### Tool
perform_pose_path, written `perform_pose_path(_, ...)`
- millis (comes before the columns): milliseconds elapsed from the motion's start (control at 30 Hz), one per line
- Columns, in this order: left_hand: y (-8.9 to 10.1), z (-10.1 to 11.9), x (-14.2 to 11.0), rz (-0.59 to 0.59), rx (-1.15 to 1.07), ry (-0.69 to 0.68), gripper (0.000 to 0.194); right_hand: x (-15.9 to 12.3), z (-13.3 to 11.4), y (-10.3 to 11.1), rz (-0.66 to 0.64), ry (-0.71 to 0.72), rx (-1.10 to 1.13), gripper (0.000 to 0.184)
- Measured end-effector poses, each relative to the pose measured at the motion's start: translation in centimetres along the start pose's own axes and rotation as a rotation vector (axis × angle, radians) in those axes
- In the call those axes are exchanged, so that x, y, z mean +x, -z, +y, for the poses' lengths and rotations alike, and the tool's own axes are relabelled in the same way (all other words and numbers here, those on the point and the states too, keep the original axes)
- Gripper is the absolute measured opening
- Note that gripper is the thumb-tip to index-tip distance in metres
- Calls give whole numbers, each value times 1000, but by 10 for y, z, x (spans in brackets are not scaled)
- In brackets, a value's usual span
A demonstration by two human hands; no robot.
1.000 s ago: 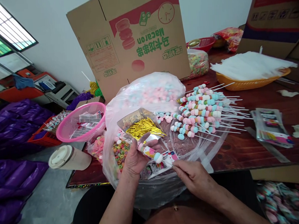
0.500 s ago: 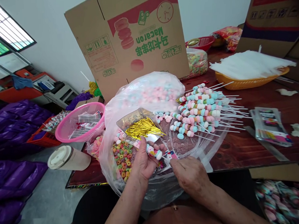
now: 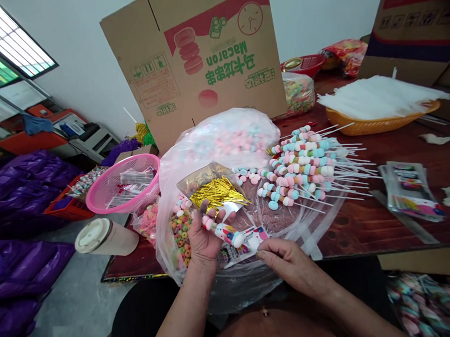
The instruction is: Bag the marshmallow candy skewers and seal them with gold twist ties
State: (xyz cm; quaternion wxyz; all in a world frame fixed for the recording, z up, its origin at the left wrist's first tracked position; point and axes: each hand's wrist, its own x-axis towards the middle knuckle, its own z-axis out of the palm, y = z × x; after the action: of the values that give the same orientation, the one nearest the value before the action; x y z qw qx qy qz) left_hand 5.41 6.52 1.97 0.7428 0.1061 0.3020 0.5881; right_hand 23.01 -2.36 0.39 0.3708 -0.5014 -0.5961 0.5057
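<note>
My left hand (image 3: pixel 203 237) is closed round a marshmallow skewer in a printed clear wrapper (image 3: pixel 234 237), low in the middle of the view. My right hand (image 3: pixel 286 262) pinches the wrapper's other end between thumb and fingers. Just beyond them lies a clear packet of gold twist ties (image 3: pixel 214 191). A heap of finished marshmallow skewers (image 3: pixel 304 164) rests on clear plastic to the right. A big clear bag of loose pink and blue marshmallows (image 3: pixel 227 138) stands behind, and ring-shaped coloured candies (image 3: pixel 180 231) lie beside my left hand.
A pink basket (image 3: pixel 98 201) of packets and a lidded cup (image 3: pixel 100 238) stand at the left table edge. An upside-down Macaron carton (image 3: pixel 204 54) rises behind. An orange tray (image 3: pixel 381 122) of white bags sits far right, and printed wrappers (image 3: pixel 409 189) lie at the right.
Both hands shifted slightly while working the wrapper over the skewer; the skewer turned a little in my left hand. Nothing else moved.
</note>
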Motion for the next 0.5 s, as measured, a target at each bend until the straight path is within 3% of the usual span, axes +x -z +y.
perform_pose_path(67, -10, -2, 1, 76, 29, 38, 26, -1, 6, -1, 54, 85, -150, 28)
perform_pose_path(200, -24, -1, 3, 301, 97, 130, 28, -2, 17, -3, 290, 499, -734, 29)
perform_pose_path(300, -24, -1, 4, 422, 93, 143, 30, -2, 19, -5, 414, 707, -953, 27)
perform_pose_path(400, -23, -2, 4, 444, 102, 185, 33, -1, 19, -6, 406, 732, -919, 25)
perform_pose_path(500, -26, -5, 2, 400, 100, 210, 35, -1, 20, -6, 341, 621, -790, 26)
